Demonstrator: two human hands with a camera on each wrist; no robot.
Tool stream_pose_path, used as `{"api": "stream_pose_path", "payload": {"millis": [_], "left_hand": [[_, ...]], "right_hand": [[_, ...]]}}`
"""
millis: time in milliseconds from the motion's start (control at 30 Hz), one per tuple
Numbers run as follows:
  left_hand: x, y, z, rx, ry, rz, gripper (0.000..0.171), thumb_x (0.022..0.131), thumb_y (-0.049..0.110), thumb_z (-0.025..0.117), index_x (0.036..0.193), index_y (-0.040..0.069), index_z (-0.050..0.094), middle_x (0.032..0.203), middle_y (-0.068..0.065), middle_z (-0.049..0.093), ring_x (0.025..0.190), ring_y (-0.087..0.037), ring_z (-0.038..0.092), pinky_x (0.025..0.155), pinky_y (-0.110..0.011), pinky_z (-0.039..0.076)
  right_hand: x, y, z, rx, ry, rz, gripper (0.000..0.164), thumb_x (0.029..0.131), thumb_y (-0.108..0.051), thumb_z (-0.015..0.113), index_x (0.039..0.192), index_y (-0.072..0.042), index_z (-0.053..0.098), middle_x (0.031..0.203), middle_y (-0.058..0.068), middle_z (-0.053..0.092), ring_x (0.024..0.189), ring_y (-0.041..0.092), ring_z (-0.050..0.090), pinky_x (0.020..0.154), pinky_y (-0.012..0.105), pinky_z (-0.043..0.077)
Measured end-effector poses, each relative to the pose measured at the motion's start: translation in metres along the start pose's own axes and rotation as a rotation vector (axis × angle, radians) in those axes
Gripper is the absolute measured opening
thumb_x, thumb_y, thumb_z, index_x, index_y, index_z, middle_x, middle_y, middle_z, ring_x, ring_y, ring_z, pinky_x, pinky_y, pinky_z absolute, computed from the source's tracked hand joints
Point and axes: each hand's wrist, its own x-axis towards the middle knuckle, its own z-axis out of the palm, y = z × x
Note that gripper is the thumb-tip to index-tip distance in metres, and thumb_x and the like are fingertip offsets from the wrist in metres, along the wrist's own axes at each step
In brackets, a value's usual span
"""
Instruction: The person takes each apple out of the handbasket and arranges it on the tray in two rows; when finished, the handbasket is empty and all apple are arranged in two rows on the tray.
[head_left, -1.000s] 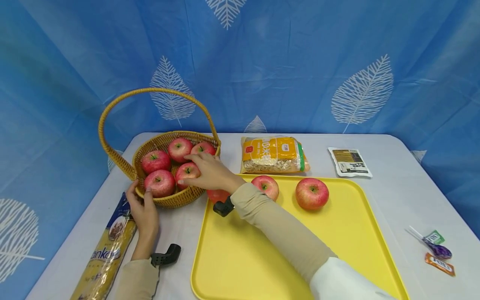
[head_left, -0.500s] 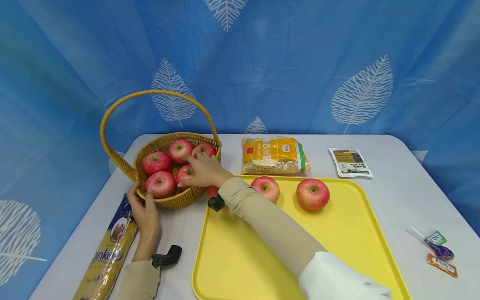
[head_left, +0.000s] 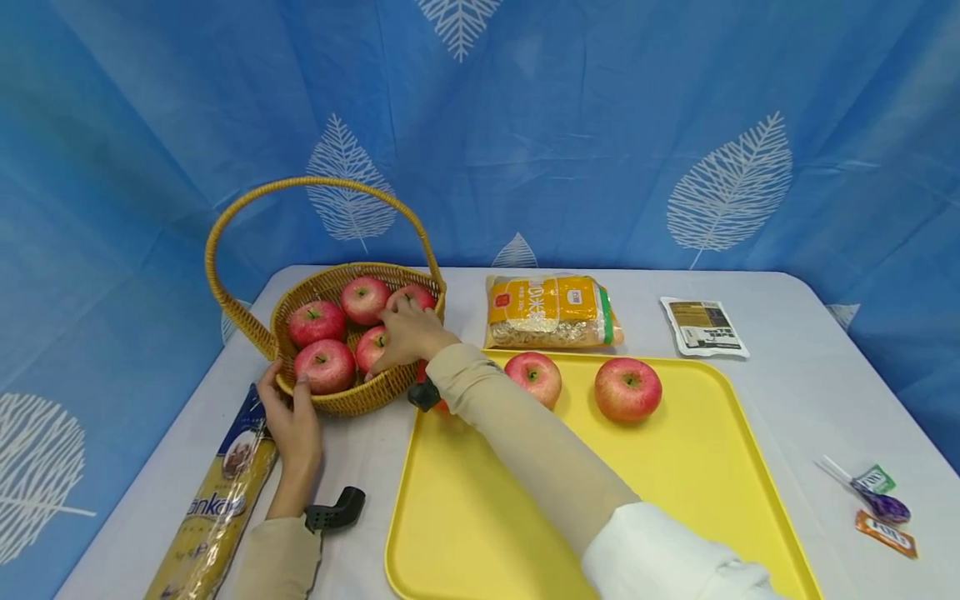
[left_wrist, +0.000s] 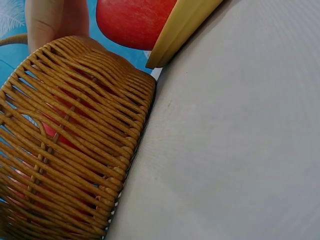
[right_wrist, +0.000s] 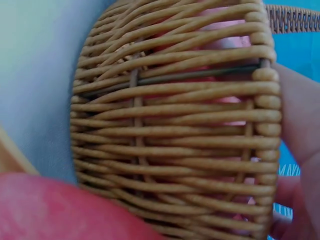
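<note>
A wicker basket (head_left: 360, 404) with a tall handle stands at the left, with several red apples in it. My left hand (head_left: 295, 429) grips its near-left rim, thumb inside, beside the front apple (head_left: 324, 367). My right hand (head_left: 411, 336) reaches over the right rim, fingers and thumb curled around an apple (head_left: 370, 346) that it partly covers. In the right wrist view the basket's slatted side (right_wrist: 175, 125) fills the middle, the hand beyond its rim. Another apple (right_wrist: 65, 212) sits below the right wrist, on the tray's corner.
A yellow tray (head_left: 480, 517) bears more apples, two of them at its back: one (head_left: 532, 379) and another (head_left: 628, 389). Behind it lie a grain bag (head_left: 551, 310) and a small pouch (head_left: 703, 327). A pasta packet (head_left: 217, 508) lies left, candies (head_left: 885, 533) right.
My right hand has shifted slightly left and down into the basket, its forearm swinging left with it. The left hand stays on the rim.
</note>
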Motion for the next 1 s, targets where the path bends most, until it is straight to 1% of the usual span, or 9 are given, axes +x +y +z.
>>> {"api": "stream_pose_path", "payload": {"millis": [133,267,400,533,667,767,833,900,1000], "left_hand": [[0.0,0.0,0.001,0.005,-0.001,-0.009,0.044,0.094,0.016,0.039,0.134,0.0,0.03,0.14,-0.015,0.033,0.133,-0.028,0.031,0.11,-0.041,0.024],[-0.002,0.001,0.001,0.005,0.002,-0.005,0.044,0.094,0.015,0.039,0.134,-0.001,0.031,0.139,-0.017,0.033,0.132,-0.03,0.031,0.11,-0.042,0.024],[0.0,-0.002,0.001,0.005,0.005,0.003,0.044,0.093,0.015,0.039,0.133,-0.002,0.031,0.139,-0.018,0.034,0.131,-0.031,0.032,0.109,-0.043,0.025],[0.007,-0.02,0.0,0.018,0.007,-0.001,0.044,0.093,0.017,0.041,0.134,0.003,0.032,0.139,-0.014,0.035,0.131,-0.027,0.034,0.109,-0.043,0.026],[0.012,-0.033,0.0,0.033,0.013,-0.002,0.044,0.093,0.02,0.042,0.135,0.009,0.033,0.14,-0.008,0.035,0.131,-0.022,0.034,0.109,-0.039,0.027],[0.012,-0.033,0.0,0.034,0.015,0.0,0.044,0.093,0.021,0.043,0.134,0.009,0.034,0.14,-0.008,0.036,0.132,-0.021,0.034,0.109,-0.038,0.026],[0.012,-0.03,-0.001,0.033,0.013,-0.002,0.044,0.093,0.019,0.042,0.134,0.007,0.033,0.14,-0.01,0.035,0.132,-0.022,0.033,0.11,-0.039,0.026],[0.011,-0.026,-0.001,0.029,0.01,-0.006,0.044,0.093,0.017,0.042,0.134,0.004,0.033,0.14,-0.012,0.035,0.132,-0.024,0.033,0.11,-0.04,0.026],[0.01,-0.024,-0.001,0.026,0.004,-0.012,0.044,0.093,0.017,0.041,0.134,0.003,0.032,0.14,-0.012,0.034,0.133,-0.025,0.032,0.11,-0.04,0.025]], "right_hand": [[0.0,-0.001,-0.001,-0.012,-0.018,0.027,0.074,0.066,-0.061,0.068,0.124,-0.02,0.05,0.142,0.004,0.026,0.133,0.021,0.019,0.099,0.036,0.031],[-0.001,-0.002,0.0,-0.021,-0.018,0.036,0.065,0.067,-0.059,0.068,0.117,-0.021,0.054,0.14,0.004,0.028,0.131,0.021,0.021,0.098,0.035,0.031],[0.0,-0.001,0.002,-0.008,-0.007,0.017,0.075,0.068,-0.057,0.069,0.127,-0.017,0.049,0.145,0.007,0.024,0.133,0.023,0.02,0.101,0.038,0.03],[0.002,0.001,0.004,-0.001,0.02,-0.017,0.082,0.068,-0.056,0.068,0.133,-0.014,0.043,0.145,0.009,0.024,0.134,0.024,0.021,0.101,0.039,0.031],[0.001,0.002,0.005,0.01,0.064,-0.047,0.083,0.068,-0.057,0.068,0.133,-0.014,0.042,0.142,0.011,0.03,0.128,0.026,0.03,0.1,0.039,0.035],[0.0,0.003,0.006,0.043,0.096,-0.071,0.085,0.067,-0.056,0.069,0.135,-0.013,0.041,0.141,0.012,0.033,0.125,0.028,0.034,0.1,0.041,0.037],[0.0,0.004,0.006,0.065,0.113,-0.087,0.085,0.067,-0.056,0.069,0.134,-0.013,0.041,0.139,0.011,0.036,0.124,0.028,0.036,0.099,0.041,0.037],[0.0,0.006,0.006,0.089,0.127,-0.103,0.084,0.067,-0.056,0.068,0.133,-0.012,0.041,0.135,0.008,0.041,0.122,0.026,0.04,0.097,0.041,0.038],[0.0,0.008,0.007,0.17,0.133,-0.113,0.086,0.068,-0.056,0.067,0.135,-0.011,0.039,0.134,0.006,0.044,0.115,0.021,0.048,0.095,0.037,0.041]]}}
